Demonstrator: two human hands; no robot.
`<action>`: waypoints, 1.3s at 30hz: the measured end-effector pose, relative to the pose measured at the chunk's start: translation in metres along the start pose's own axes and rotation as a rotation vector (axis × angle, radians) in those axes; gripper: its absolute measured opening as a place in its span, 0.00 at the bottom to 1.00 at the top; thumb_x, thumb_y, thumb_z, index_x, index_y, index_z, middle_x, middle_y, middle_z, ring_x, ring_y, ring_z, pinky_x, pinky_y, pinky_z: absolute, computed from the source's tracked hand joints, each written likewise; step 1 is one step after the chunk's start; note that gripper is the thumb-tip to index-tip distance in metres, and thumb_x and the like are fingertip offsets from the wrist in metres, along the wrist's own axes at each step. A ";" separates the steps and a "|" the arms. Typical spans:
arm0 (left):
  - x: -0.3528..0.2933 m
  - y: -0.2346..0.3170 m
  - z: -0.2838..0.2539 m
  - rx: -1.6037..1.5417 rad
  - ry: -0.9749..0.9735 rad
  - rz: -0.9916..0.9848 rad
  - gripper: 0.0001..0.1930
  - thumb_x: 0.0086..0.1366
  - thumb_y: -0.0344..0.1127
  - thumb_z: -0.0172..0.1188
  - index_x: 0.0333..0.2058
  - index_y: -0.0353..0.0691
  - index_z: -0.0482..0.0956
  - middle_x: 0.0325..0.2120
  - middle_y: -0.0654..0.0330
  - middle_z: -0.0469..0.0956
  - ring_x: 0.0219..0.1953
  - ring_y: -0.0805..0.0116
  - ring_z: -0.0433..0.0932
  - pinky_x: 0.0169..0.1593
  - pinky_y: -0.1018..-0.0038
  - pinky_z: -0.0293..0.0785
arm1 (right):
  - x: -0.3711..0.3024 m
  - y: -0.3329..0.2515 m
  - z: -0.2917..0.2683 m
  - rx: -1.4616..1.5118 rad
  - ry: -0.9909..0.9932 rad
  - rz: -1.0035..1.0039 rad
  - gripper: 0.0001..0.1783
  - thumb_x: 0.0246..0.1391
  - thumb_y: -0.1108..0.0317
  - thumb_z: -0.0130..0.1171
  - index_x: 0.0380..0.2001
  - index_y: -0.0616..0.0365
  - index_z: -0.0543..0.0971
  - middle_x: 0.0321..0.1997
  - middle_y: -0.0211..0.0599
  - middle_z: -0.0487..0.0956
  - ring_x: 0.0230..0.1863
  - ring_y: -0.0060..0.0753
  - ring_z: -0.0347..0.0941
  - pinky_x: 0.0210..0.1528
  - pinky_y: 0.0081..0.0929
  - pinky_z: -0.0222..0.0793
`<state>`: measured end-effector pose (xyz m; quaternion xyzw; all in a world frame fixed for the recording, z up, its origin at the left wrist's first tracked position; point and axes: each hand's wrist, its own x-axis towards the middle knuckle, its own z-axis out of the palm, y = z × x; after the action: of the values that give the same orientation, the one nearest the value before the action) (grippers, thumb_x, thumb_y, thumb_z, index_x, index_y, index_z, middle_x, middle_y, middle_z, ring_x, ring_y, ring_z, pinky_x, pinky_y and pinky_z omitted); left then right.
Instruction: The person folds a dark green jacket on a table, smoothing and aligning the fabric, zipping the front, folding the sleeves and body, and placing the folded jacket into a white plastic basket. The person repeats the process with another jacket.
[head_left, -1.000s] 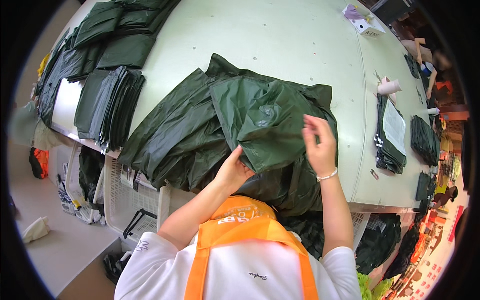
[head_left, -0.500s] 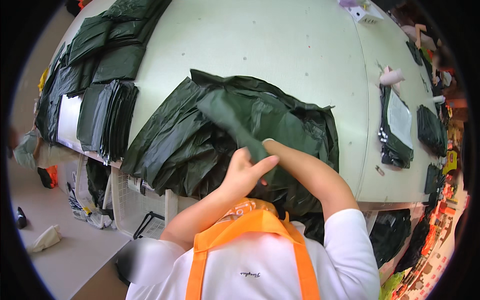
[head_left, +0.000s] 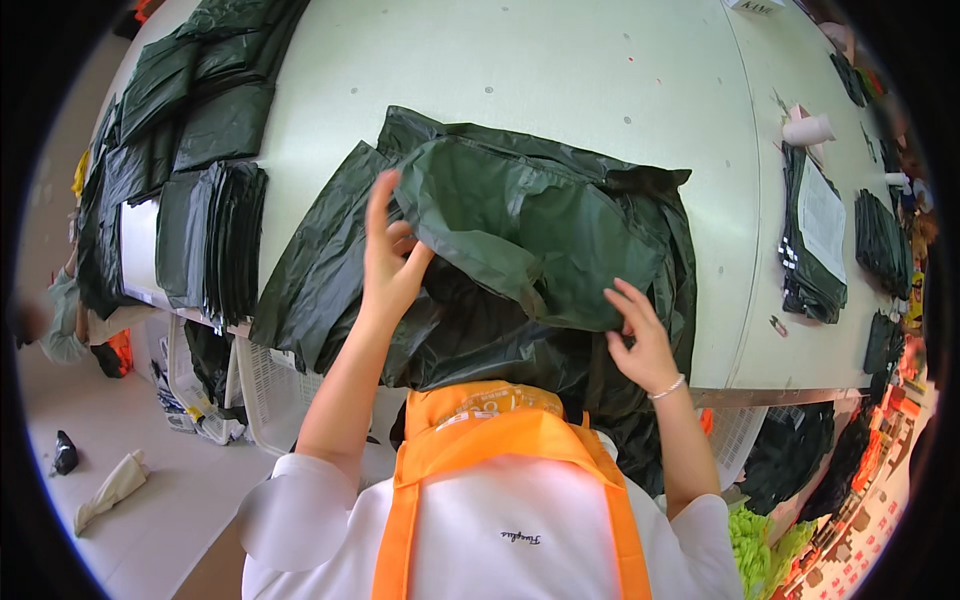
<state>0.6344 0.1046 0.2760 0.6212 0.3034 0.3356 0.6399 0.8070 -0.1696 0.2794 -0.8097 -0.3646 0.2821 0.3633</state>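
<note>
In front of me on the table lies a heap of thin, shiny dark green sheet material, creased and layered. On top of it, a lighter green opened piece spreads out, its near edge sagging in a curve between my hands. My left hand is at this piece's left edge, index finger stretched out, thumb apart and the other fingers bent. At the right near corner, my right hand, with a bracelet on the wrist, has its fingers apart against the edge. Neither hand shows a firm grip.
Folded dark green stacks stand at the left, with larger bundles beyond. On the right lie a dark bundle with a paper sheet and a white roll. White plastic baskets sit below the table's near edge.
My hands, close together at the middle with the right forearm slanting inward, have moved apart to either side. The lighter green piece, earlier a blurred narrow strip, is now spread open.
</note>
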 end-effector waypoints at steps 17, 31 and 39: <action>-0.033 -0.085 0.074 0.949 -0.529 0.623 0.17 0.49 0.36 0.64 0.38 0.39 0.76 0.40 0.59 0.74 0.48 0.60 0.71 0.49 0.66 0.69 | 0.073 0.062 -0.014 -0.152 0.301 0.138 0.17 0.55 0.59 0.57 0.24 0.65 0.74 0.16 0.43 0.69 0.18 0.32 0.61 0.26 0.29 0.61; -0.064 -0.035 0.011 0.784 -0.483 0.795 0.11 0.50 0.36 0.65 0.33 0.46 0.76 0.38 0.65 0.74 0.38 0.64 0.72 0.42 0.69 0.66 | 0.112 0.020 -0.049 -0.809 0.755 -0.277 0.17 0.45 0.66 0.65 0.39 0.57 0.75 0.40 0.42 0.73 0.43 0.49 0.68 0.45 0.36 0.65; 0.037 -0.036 0.012 0.950 -0.071 0.338 0.19 0.59 0.41 0.58 0.48 0.40 0.74 0.44 0.54 0.75 0.42 0.52 0.76 0.41 0.64 0.73 | 0.070 0.000 0.124 -0.692 -0.129 -0.052 0.12 0.45 0.62 0.64 0.30 0.59 0.79 0.30 0.39 0.74 0.37 0.42 0.72 0.38 0.33 0.71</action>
<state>0.6682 0.1274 0.2417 0.8952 0.2958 0.2383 0.2332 0.7575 -0.0668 0.1940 -0.8556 -0.4814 0.1831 0.0507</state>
